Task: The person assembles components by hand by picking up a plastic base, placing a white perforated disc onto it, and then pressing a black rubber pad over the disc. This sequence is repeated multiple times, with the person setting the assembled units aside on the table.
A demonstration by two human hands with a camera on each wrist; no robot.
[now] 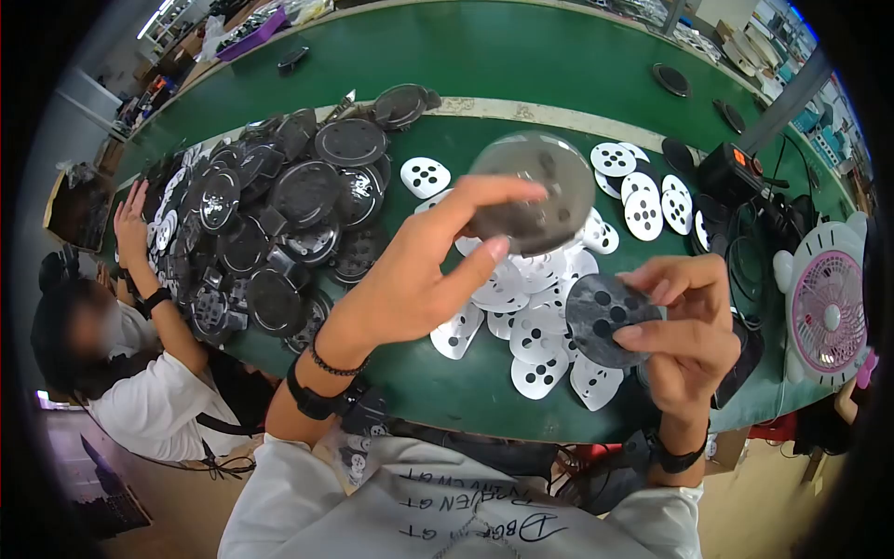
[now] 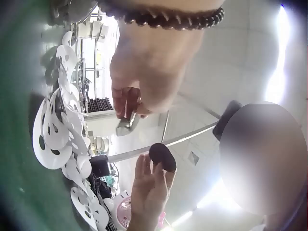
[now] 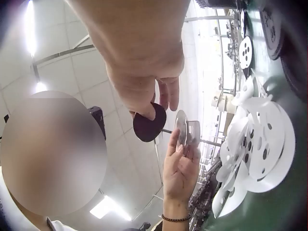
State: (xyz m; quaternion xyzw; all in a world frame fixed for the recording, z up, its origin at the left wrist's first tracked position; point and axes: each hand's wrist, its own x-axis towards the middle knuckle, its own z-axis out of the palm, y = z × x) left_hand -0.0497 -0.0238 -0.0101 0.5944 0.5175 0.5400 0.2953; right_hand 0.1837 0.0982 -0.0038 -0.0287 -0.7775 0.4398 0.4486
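At far left, an open brown box (image 1: pixel 61 207) has a dark inside; beside it sits another person (image 1: pixel 158 405) in a white top. Farther back on the green table (image 1: pixel 400 56), a purple bin (image 1: pixel 253 39) stands near the edge, its contents too small to name. Next comes a heap of dark cases (image 1: pixel 307 194), round and glossy, piled over one another.

At the centre, the left hand (image 1: pixel 400 270) grips a clear case (image 1: pixel 556 210) between thumb and fingers, above overlapping white plates (image 1: pixel 506 282) with dark round holes. The case is smoky and see-through—a boxy part juts from its back. To its right, the right hand (image 1: pixel 694 326) pinches a grey disc (image 1: pixel 589 312), mottled, with black round spots, over the plates' right side. A pink-and-white fan (image 1: pixel 829 312) stands at far right.
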